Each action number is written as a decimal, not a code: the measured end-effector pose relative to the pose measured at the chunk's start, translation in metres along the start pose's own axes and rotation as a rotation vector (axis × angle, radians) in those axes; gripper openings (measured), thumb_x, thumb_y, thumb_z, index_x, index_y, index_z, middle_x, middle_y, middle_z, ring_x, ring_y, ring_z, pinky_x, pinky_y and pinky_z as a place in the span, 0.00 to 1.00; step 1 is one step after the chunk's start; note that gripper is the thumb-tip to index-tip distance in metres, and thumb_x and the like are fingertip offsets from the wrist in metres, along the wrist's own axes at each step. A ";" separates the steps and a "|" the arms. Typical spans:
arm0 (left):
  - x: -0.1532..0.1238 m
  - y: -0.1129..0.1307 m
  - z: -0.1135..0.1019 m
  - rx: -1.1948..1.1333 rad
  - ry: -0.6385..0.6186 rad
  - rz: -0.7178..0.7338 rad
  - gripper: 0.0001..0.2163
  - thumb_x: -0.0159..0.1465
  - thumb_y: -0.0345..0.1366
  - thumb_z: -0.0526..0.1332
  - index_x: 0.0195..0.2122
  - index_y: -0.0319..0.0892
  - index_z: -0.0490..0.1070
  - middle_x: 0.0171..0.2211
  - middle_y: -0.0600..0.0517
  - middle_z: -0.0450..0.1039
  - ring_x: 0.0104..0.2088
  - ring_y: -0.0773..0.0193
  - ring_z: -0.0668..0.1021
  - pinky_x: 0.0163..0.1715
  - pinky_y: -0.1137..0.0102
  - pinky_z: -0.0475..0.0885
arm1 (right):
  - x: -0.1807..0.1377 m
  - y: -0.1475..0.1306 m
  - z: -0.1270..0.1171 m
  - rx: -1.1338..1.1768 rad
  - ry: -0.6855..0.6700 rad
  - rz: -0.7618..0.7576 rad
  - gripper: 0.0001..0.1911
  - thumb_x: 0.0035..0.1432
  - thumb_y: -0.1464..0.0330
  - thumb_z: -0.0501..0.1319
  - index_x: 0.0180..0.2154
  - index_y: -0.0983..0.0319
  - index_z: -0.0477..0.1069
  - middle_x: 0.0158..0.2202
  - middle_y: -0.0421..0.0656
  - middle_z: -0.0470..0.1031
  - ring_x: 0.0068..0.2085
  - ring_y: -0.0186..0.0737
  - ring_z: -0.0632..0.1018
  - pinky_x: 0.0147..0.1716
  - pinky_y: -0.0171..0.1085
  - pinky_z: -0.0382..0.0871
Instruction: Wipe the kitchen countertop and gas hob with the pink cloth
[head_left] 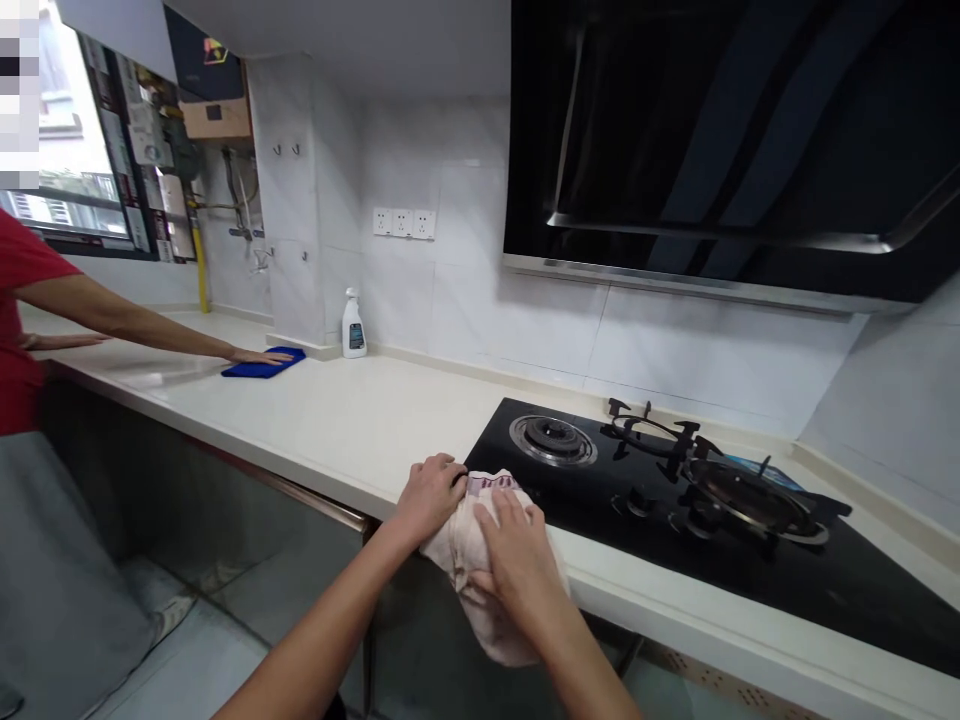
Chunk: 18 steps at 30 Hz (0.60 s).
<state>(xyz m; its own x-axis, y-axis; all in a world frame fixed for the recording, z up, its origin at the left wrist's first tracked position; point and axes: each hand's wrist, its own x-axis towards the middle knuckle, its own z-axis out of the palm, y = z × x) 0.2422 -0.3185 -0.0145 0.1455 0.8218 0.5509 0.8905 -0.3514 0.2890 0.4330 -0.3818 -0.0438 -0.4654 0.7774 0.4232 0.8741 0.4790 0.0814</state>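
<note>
A pale cloth (487, 625) with a dark red printed strip lies bunched at the counter's front edge, partly hanging over it. My right hand (517, 550) grips it from above, fingers bent over the fabric and thumb tucked against a fold. Curled at the cloth's left side is my left hand (429, 500), with its fingertips by the front left corner of the black gas cooktop (577, 510). The cloth's far end touches the cooktop's glass. A round burner (553, 440) sits just beyond my hands.
At the left, another person in a red top (30, 300) presses a blue cloth (264, 363) on the counter (360, 410). A white spray bottle (353, 325) stands by the wall. Loose pan supports (652, 435) lie on the cooktop. The black range hood (712, 150) overhangs it.
</note>
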 end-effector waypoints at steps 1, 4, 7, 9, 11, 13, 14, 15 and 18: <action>0.000 -0.001 0.002 0.006 -0.009 -0.013 0.13 0.69 0.37 0.59 0.50 0.46 0.80 0.55 0.43 0.79 0.57 0.49 0.78 0.57 0.52 0.69 | 0.001 -0.002 0.002 0.008 0.022 -0.006 0.42 0.54 0.54 0.74 0.67 0.57 0.65 0.71 0.57 0.63 0.71 0.60 0.64 0.64 0.60 0.61; -0.002 -0.007 0.004 0.012 -0.038 -0.048 0.15 0.70 0.42 0.58 0.53 0.48 0.79 0.58 0.44 0.78 0.59 0.48 0.76 0.59 0.50 0.67 | -0.007 -0.004 0.010 0.021 0.131 0.016 0.40 0.57 0.54 0.73 0.66 0.56 0.65 0.70 0.54 0.65 0.70 0.58 0.66 0.64 0.57 0.61; -0.002 -0.013 0.003 0.007 -0.062 -0.075 0.16 0.70 0.46 0.57 0.53 0.50 0.79 0.57 0.47 0.79 0.60 0.48 0.76 0.60 0.50 0.65 | -0.022 0.001 0.017 0.009 0.222 0.027 0.39 0.57 0.54 0.73 0.66 0.56 0.65 0.69 0.52 0.67 0.69 0.56 0.67 0.63 0.53 0.61; -0.001 -0.015 0.003 0.002 -0.059 -0.081 0.16 0.69 0.47 0.57 0.52 0.51 0.80 0.56 0.48 0.81 0.59 0.49 0.77 0.59 0.50 0.65 | -0.033 0.011 0.018 -0.006 0.262 0.015 0.38 0.57 0.53 0.73 0.65 0.56 0.66 0.68 0.51 0.69 0.68 0.54 0.68 0.62 0.51 0.61; 0.000 -0.015 0.004 -0.002 -0.046 -0.071 0.16 0.69 0.48 0.57 0.51 0.51 0.80 0.54 0.49 0.82 0.58 0.49 0.77 0.58 0.52 0.66 | -0.047 0.028 0.015 -0.017 0.301 -0.002 0.36 0.57 0.51 0.73 0.63 0.55 0.68 0.66 0.50 0.71 0.67 0.53 0.69 0.61 0.49 0.61; 0.000 -0.014 0.005 -0.004 -0.022 -0.049 0.16 0.69 0.48 0.57 0.49 0.51 0.81 0.52 0.49 0.83 0.57 0.50 0.78 0.57 0.54 0.67 | -0.068 0.054 0.011 -0.034 0.326 -0.004 0.34 0.57 0.51 0.72 0.62 0.54 0.70 0.65 0.48 0.73 0.65 0.52 0.71 0.60 0.48 0.61; 0.000 -0.013 0.005 -0.005 -0.007 -0.036 0.16 0.69 0.48 0.57 0.48 0.51 0.81 0.51 0.49 0.83 0.56 0.50 0.79 0.56 0.54 0.67 | -0.082 0.070 0.009 -0.046 0.328 0.003 0.33 0.58 0.52 0.72 0.61 0.54 0.70 0.65 0.48 0.74 0.65 0.52 0.72 0.60 0.47 0.61; -0.001 -0.012 0.006 -0.006 0.012 -0.024 0.16 0.70 0.48 0.57 0.48 0.50 0.81 0.50 0.48 0.84 0.55 0.50 0.79 0.56 0.54 0.67 | -0.097 0.088 0.006 -0.065 0.315 0.015 0.32 0.59 0.53 0.71 0.61 0.54 0.70 0.64 0.47 0.74 0.64 0.52 0.72 0.60 0.47 0.62; -0.010 -0.011 0.007 -0.012 0.077 0.006 0.17 0.72 0.46 0.53 0.46 0.48 0.81 0.47 0.47 0.84 0.50 0.52 0.81 0.55 0.54 0.67 | -0.151 0.149 -0.003 -0.107 0.284 0.074 0.28 0.60 0.52 0.68 0.59 0.53 0.73 0.64 0.47 0.75 0.63 0.53 0.73 0.58 0.49 0.64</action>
<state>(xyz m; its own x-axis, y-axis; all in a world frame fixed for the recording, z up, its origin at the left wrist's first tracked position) 0.2339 -0.3202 -0.0287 0.1163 0.7829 0.6111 0.8844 -0.3616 0.2950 0.6336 -0.4292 -0.0933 -0.3557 0.6560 0.6657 0.9207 0.3684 0.1290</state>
